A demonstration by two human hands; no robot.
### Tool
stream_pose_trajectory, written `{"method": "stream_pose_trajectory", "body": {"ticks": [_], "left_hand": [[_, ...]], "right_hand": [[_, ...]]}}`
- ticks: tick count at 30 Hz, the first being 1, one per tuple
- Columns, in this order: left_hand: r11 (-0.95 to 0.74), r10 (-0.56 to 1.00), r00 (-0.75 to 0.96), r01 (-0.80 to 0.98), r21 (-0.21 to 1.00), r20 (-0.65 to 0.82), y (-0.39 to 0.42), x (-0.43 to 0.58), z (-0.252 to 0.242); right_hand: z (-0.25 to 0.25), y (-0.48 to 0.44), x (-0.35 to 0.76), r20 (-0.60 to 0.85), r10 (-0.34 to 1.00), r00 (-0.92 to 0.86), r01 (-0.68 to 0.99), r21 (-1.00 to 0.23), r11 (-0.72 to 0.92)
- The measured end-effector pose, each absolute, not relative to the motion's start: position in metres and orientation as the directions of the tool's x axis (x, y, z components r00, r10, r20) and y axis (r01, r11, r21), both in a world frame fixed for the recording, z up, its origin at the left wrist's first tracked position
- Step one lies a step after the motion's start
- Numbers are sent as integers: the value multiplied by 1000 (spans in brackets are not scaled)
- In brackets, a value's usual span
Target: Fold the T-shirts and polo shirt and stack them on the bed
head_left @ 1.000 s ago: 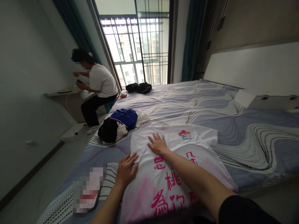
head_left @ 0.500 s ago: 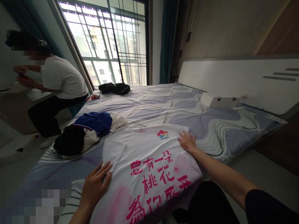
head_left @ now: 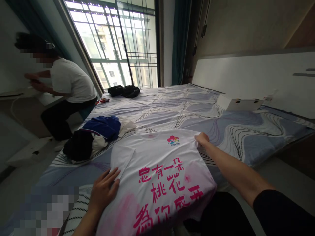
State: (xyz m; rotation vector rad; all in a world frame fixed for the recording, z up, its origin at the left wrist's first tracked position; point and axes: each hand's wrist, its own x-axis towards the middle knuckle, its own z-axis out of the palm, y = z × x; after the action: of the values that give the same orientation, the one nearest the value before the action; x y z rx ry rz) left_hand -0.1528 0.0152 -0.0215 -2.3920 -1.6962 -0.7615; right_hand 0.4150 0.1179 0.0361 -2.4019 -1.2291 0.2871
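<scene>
A white T-shirt with pink lettering, pink blotches and a small colourful logo lies spread on the bed, its lower part hanging toward my lap. My left hand rests at the shirt's left edge just below the folded-in sleeve, with its fingers stretched out on the cloth. At the far right, by the shoulder and sleeve, my right hand has its fingers closed on the shirt's cloth. The right sleeve itself is mostly hidden under or behind that hand.
A pile of blue, black and white clothes lies to the left on the bed. Dark cloth bundles are near the window. A white box stands by the headboard. A person sits at the far left.
My right hand has gone from lying flat on the shirt's right shoulder to gripping its cloth, and that edge is drawn in. My left hand keeps its place. The view has shifted slightly.
</scene>
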Motion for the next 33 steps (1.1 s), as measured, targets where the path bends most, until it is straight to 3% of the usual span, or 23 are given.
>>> {"method": "stream_pose_trajectory", "body": {"ticks": [3,5,8,11,17,21,24,28,31,33], "left_hand": [[-358,861,242,913,195,447,12,-150,-18],[-355,863,240,914,197,444,11,-149,-19],[-351,862,233,915,199,449,11,-150,-21],[-355,862,236,913,202,448,12,-150,-22],[-357,862,240,913,197,447,12,-148,-20],[-367,851,244,910,194,465,8,-147,-18],[-419,808,265,886,197,526,12,-150,-11],[-406,802,125,832,379,584,55,-146,19],[-175,903,-107,793,583,416,117,-126,48],[-42,942,-171,795,605,289,163,-105,59]], "right_hand": [[43,105,398,163,889,428,872,-335,-358],[42,90,384,238,965,111,990,-116,-85],[37,69,363,165,929,-332,938,166,306],[32,58,349,109,913,-392,903,233,360],[29,54,352,-13,929,-369,917,158,367],[35,59,354,-27,900,-434,900,-54,432],[46,89,341,72,938,-338,917,-201,346],[54,159,311,172,983,-61,958,-265,106],[42,203,285,153,987,58,957,-291,-11],[25,221,270,148,981,127,951,-298,-78]]}}
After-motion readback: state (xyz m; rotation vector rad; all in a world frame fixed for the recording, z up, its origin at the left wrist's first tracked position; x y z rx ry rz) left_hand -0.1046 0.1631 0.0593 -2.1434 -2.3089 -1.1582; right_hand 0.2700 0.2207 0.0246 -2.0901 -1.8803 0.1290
